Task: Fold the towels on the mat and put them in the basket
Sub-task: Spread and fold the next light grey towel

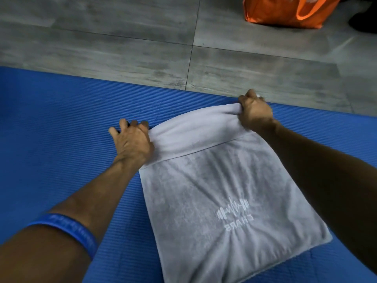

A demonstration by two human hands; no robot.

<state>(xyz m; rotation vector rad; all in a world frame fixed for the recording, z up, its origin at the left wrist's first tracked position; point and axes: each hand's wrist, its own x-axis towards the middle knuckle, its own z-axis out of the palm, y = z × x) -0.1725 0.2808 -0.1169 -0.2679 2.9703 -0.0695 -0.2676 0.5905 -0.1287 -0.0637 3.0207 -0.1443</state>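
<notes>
A grey towel (224, 190) with a white logo lies on the blue ribbed mat (61, 129), its far end doubled over into a fold. My left hand (132, 141) pinches the left end of that fold, with its other fingers spread over the mat. My right hand (255, 111) grips the right end of the fold near the mat's far edge, fingers curled round the cloth. No basket is in view.
Grey tiled floor (142, 37) lies beyond the mat. An orange bag (285, 11) stands at the top right, with a dark object (363, 19) beside it. A blue wristband (67, 231) sits on my left forearm.
</notes>
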